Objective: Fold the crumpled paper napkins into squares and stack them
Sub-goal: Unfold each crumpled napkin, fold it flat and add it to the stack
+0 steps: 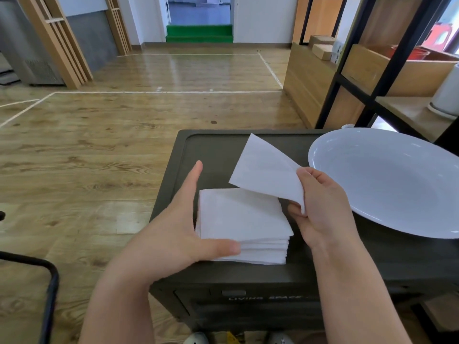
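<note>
Holding a folded white napkin (pixel 267 170) pinched in the right hand (pixel 323 207) above the stack (pixel 243 224)
Left hand (pixel 178 224) spread against the stack's left edge on the dark box (pixel 218 150); white plate (pixel 397 184) close right, bare box top behind

The wide white ceramic bowl (pixel 387 180) runs off the right edge; the white folded paper napkin stack's (pixel 243 219) left side hides behind the left hand (pixel 173 229).

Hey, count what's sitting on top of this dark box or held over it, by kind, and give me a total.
Stack of folded napkins: 1
Loose napkin, pinched in the right hand: 1
White plate: 1
Total: 3
</note>
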`<state>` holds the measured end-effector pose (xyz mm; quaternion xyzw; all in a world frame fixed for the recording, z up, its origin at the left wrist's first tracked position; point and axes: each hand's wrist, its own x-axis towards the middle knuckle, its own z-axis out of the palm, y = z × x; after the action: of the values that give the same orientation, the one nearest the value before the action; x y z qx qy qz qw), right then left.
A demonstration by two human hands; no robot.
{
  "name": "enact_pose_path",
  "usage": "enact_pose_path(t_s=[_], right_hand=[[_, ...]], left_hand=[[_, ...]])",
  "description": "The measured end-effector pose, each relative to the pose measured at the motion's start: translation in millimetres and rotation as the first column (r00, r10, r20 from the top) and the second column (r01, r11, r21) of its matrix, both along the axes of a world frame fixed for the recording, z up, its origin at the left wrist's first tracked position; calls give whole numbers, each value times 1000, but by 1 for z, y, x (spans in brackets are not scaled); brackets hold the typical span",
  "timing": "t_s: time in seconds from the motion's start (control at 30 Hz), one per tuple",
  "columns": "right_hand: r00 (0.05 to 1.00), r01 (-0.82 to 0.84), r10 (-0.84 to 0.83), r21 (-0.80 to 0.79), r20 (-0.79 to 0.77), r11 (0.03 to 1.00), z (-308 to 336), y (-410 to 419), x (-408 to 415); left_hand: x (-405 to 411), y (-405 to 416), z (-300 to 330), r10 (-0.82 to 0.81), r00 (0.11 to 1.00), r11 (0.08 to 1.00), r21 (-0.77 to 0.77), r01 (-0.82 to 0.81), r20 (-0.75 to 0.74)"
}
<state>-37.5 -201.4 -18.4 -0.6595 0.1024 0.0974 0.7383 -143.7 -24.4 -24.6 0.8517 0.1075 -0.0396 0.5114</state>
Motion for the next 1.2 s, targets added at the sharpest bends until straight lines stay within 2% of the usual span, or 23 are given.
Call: enact_pose_path(t_s=[0.13, 0.37, 0.4, 0.47, 0.53, 0.57, 0.7, 0.83, 1.03, 1.2], right_hand=[[1000, -30, 30, -12, 3, 999, 3, -2, -1], [990, -122, 128, -97, 53, 988, 3, -4, -1], [988, -134, 141, -104, 61, 985, 3, -4, -1], [981, -162, 173, -121, 87, 979, 5, -3, -3], [971, -197, 211, -121, 113, 973, 9, -1, -7], [965, -216, 231, -120, 126, 969, 11, 0, -10], [945, -254, 280, -157, 171, 954, 15, 6, -20], [938, -188, 262, -301, 228, 935, 12, 12, -22], [910, -119, 290, -485, 295, 866, 3, 14, -18], [895, -122, 331, -550, 298, 826, 2, 15, -17]], left_hand=[[0, -1, -3, -4, 1000, 998, 66, 6, -30], [-2, 3, -4, -10, 998, 999, 44, 12, -60], [-1, 3, -4, 14, 1000, 999, 36, -13, -25], [3, -2, 1, 192, 971, 981, -25, -190, 141], [7, -11, 8, 402, 873, 915, -153, -373, 277], [8, -17, 13, 452, 845, 890, -203, -408, 287], [10, -34, 21, 519, 823, 831, -362, -422, 233], [14, -31, 12, 602, 760, 795, -274, -542, 245], [15, -23, 0, 584, 796, 811, -159, -564, 158], [16, -24, 1, 592, 785, 801, -20, -599, 182]])
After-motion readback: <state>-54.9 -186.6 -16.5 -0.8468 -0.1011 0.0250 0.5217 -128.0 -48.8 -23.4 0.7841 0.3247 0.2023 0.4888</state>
